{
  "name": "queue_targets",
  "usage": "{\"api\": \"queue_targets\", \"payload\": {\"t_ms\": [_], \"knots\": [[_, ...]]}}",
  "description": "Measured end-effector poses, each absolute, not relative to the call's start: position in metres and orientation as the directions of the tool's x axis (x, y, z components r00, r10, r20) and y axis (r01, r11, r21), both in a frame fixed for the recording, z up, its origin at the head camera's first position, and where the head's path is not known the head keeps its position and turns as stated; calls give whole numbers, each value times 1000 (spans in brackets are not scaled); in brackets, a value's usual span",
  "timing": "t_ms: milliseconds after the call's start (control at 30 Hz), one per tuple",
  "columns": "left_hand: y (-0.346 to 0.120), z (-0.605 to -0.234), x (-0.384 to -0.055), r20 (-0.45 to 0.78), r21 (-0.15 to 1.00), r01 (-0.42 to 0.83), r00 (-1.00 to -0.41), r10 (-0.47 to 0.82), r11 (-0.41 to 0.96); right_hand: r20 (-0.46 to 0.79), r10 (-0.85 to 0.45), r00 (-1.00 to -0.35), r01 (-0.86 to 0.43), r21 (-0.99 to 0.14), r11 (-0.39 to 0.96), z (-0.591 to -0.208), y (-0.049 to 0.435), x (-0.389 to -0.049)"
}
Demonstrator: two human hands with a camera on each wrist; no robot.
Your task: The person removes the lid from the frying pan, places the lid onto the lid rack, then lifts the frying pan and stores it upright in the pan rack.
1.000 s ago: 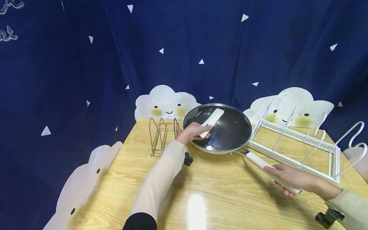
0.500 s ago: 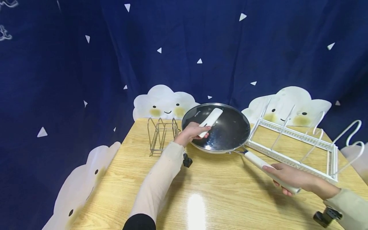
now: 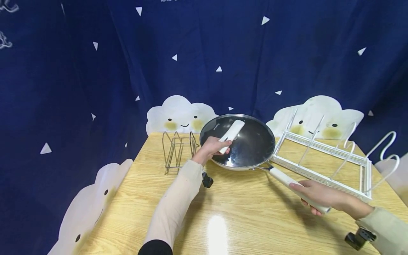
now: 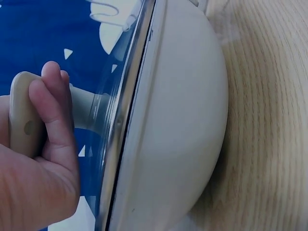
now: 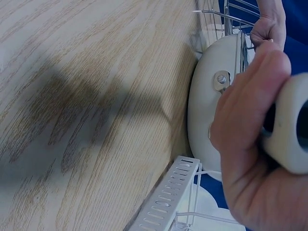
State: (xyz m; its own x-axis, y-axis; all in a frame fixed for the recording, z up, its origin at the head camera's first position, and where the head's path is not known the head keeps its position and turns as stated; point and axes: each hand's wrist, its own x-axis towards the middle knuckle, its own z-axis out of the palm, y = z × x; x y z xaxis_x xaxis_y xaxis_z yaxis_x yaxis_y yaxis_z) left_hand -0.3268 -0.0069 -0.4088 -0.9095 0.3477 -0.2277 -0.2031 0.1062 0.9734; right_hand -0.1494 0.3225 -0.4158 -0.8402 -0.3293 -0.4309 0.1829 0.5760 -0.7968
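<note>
A white wok (image 4: pixel 183 115) with a glass lid (image 3: pixel 255 141) on top stands at the back middle of the table. My left hand (image 3: pixel 211 146) grips the lid's long white handle (image 3: pixel 235 130); in the left wrist view its fingers curl beneath that handle. My right hand (image 3: pixel 318 194) holds the wok's long white handle (image 3: pixel 283 177) near its far end, as the right wrist view also shows. The lid sits on the rim, seen edge-on in the left wrist view. What lies under the dark glass is hard to make out.
To the left of the wok stands a small wire rack (image 3: pixel 173 156). A larger white rack (image 3: pixel 318 177) with upright dividers lies to the right, close to the wok. Behind the wooden table (image 3: pixel 248 219) hangs a dark blue curtain (image 3: pixel 197 42) with cloud pictures.
The whole head view has shifted slightly, so everything appears a little further left. Both hands keep their hold on the lid's handle and the wok's handle.
</note>
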Motion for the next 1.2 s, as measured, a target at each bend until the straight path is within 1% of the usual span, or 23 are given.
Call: {"api": "queue_targets", "payload": {"t_ms": [200, 300, 633, 867, 1000, 1200], "knots": [[-7, -407, -323, -204, 977, -211, -909, 363, 22, -433, -325, -841, 184, -793, 581, -416, 322, -149], [-7, -404, -322, -194, 979, -202, -912, 361, 15, -431, -327, -841, 180, -793, 582, -415, 321, -149], [-8, -392, -316, -136, 991, -122, -929, 345, 62, -436, -339, -834, 175, -791, 586, -413, 321, -148], [-10, -381, -311, -65, 997, -49, -955, 291, 65, -418, -371, -829, 149, -806, 573, -413, 323, -148], [-13, -375, -308, -48, 995, -22, -963, 264, 98, -404, -374, -835, 125, -802, 585, -411, 323, -148], [-18, -366, -301, -29, 996, -6, -966, 258, 91, -386, -394, -834, 102, -809, 578, -410, 324, -148]]}}
